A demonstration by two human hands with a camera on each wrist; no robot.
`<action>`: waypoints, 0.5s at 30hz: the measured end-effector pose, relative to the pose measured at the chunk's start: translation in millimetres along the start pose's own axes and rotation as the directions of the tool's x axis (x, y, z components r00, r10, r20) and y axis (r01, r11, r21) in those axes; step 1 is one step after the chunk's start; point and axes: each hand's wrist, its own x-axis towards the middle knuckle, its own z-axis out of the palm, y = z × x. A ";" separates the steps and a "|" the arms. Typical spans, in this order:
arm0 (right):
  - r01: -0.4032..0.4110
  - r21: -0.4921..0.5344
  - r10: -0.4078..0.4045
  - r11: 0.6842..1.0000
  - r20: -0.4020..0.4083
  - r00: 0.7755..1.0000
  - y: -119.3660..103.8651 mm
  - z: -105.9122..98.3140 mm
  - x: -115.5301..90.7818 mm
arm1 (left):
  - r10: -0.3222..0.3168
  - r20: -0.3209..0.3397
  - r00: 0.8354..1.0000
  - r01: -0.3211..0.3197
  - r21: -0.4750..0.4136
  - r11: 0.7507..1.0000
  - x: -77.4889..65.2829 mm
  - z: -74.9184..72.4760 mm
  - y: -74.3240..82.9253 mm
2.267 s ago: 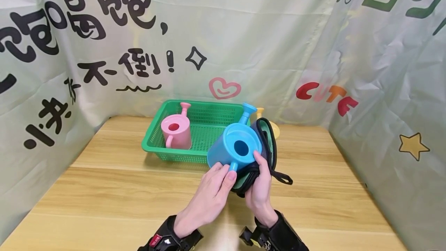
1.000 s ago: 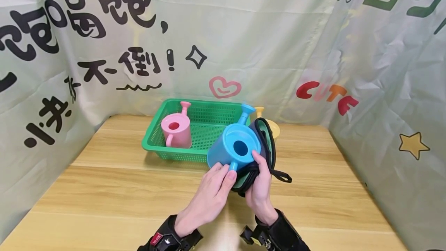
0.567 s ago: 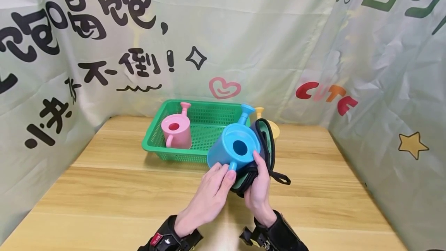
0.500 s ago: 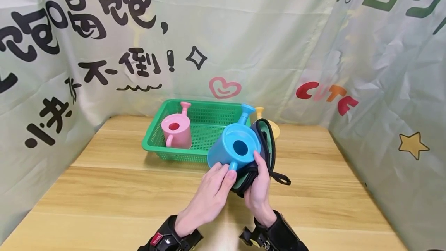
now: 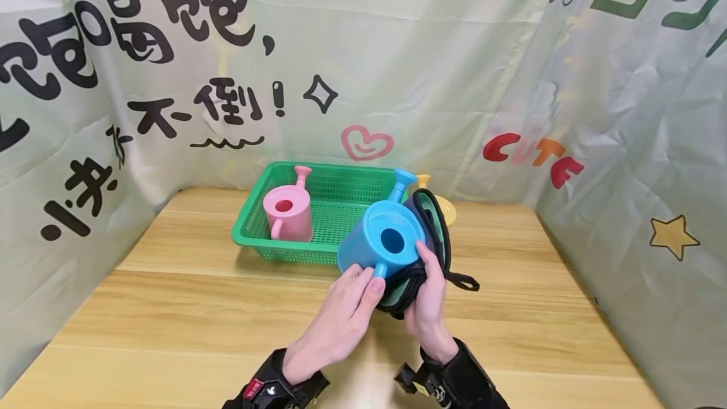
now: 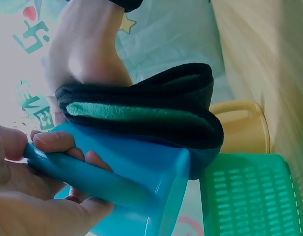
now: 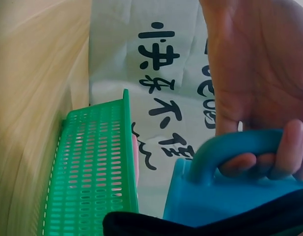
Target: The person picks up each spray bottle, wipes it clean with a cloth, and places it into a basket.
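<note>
The left hand [image 5: 332,324] is closed round the handle of a blue watering can [image 5: 358,248], fingers and thumb wrapped well about it. The can is tilted, its round top facing the person and its spout pointing away, held up in front of the right part of a green basket [image 5: 301,254]. The right hand [image 5: 427,302] grips a folded cloth [image 5: 438,219], dark with black edging and a green inner face, against the can's right side; its thumb tip lies by the can's rim, while the other fingers are mostly behind the cloth, so their exact curl is hard to judge. A black loop [image 5: 466,281] sticks out to the right. A pink watering can [image 5: 295,223] stands upright inside the basket's left end. Beyond the cloth, a partly hidden yellow watering can [image 5: 447,210] sits on the desk [image 5: 227,333], to the basket's right.
</note>
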 end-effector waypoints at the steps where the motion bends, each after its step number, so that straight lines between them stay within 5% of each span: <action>1: -0.002 0.006 0.002 1.000 0.000 1.000 -0.5 -0.8 0.9 | 0.000 0.002 1.000 0.000 0.001 1.000 0.2 -0.5 0.2; 8: -0.021 0.046 0.021 0.999 -0.004 1.000 -2.8 -4.6 5.2 | 0.009 -0.001 1.000 -0.009 -0.007 1.000 0.4 -0.3 -0.8; 15: -0.028 0.076 0.028 0.997 0.003 1.000 -4.8 -5.8 6.3 | -0.038 -0.023 0.999 0.035 -0.129 0.991 0.6 -0.5 -0.3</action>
